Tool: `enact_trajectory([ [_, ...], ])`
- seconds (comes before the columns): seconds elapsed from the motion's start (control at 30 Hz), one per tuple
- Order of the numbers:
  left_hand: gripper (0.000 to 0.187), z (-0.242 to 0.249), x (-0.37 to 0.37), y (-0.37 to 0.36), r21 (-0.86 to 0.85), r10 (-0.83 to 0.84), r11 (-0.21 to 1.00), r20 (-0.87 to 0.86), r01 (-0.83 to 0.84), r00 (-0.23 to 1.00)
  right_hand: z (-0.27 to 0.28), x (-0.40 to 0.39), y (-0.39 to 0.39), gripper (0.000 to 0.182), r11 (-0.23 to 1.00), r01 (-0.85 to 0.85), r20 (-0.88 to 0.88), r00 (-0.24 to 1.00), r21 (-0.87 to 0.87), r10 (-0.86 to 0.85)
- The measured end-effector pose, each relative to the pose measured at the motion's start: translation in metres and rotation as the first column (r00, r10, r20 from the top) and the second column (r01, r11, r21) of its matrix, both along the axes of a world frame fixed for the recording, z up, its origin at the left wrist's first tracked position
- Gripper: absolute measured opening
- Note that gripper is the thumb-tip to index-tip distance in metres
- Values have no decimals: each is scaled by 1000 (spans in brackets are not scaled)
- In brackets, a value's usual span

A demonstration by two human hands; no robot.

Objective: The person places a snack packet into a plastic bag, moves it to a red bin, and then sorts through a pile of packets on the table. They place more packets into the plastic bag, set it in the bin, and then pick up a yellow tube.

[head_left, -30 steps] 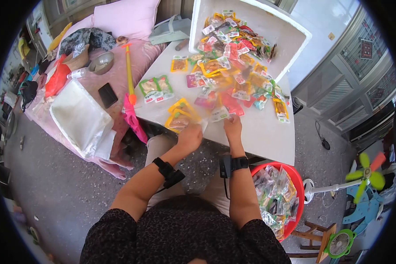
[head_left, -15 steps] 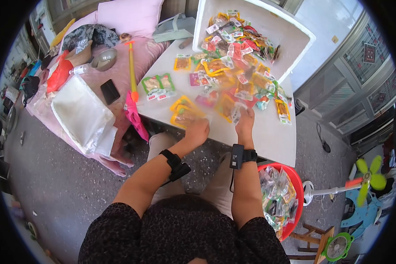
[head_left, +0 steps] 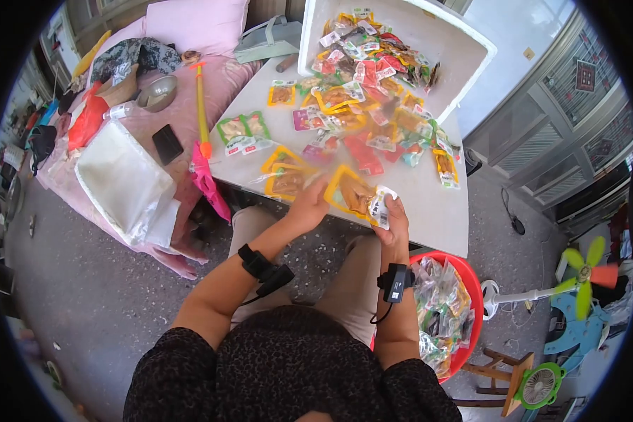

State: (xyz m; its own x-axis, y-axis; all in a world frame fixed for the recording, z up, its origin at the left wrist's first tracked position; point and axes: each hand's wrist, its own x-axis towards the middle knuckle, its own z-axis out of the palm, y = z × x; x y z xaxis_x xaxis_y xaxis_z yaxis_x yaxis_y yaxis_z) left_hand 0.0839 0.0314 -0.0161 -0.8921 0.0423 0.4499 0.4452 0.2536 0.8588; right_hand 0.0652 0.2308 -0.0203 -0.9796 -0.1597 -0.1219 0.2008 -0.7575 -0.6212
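A yellow-edged food packet [head_left: 353, 194] with brown pieces inside and a white label is held in front of me, over the table's near edge. My right hand [head_left: 394, 221] is closed on its label end. At the opposite end, my left hand [head_left: 308, 205] has its fingers curled against the packet's left edge. Two overlapping yellow packets [head_left: 285, 172] lie just beyond my left hand. Farther off, a loose pile of yellow, red and green packets [head_left: 344, 98] spreads over the white table [head_left: 436, 225].
A tipped white foam box [head_left: 471, 53] full of packets stands at the back. Below the table's right side is a red tub [head_left: 477, 309] of wrapped packets. A pink-covered bed [head_left: 221, 95] with a foam lid [head_left: 123, 179] lies left; a green-bladed fan [head_left: 585, 274] stands right.
My right hand has lifted the yellow-edged packet off the table toward me and turned its label end right. My left hand has moved slightly left and up, to the packet's other edge.
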Motion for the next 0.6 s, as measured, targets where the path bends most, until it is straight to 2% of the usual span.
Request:
enact_trajectory([
  [0.07,39,12,10,-3,-245,34,962,-327,-120,944,-2,9,3,22,997,-70,9,997,28,70],
  [0.17,46,22,22,-16,-523,-127,846,-382,-101,916,-9,24,5,26,983,-146,64,988,107,140],
  [0.27,35,20,27,-15,-401,-323,879,-107,257,940,10,47,8,30,972,-207,61,978,115,201],
  [0.3,33,21,29,-13,-291,-319,897,98,334,943,4,50,14,36,971,-179,48,984,158,174],
  [0.37,29,25,34,-6,-28,-343,914,481,405,807,-4,54,24,40,970,-140,-21,989,197,147],
  [0.4,29,24,36,-1,93,-378,917,516,389,768,-3,58,25,42,969,-117,-57,990,215,132],
  [0.43,28,23,38,3,213,-418,908,545,362,727,-1,63,27,48,982,-145,-111,981,119,158],
  [0.53,29,19,40,16,495,-552,818,530,294,643,10,71,23,42,970,-193,-136,967,150,214],
  [0.57,29,16,41,19,573,-597,772,507,274,622,-1,69,28,31,941,-164,35,986,297,161],
  [0.6,29,9,38,19,462,-503,847,538,263,676,-6,68,27,27,948,-140,45,990,287,132],
])
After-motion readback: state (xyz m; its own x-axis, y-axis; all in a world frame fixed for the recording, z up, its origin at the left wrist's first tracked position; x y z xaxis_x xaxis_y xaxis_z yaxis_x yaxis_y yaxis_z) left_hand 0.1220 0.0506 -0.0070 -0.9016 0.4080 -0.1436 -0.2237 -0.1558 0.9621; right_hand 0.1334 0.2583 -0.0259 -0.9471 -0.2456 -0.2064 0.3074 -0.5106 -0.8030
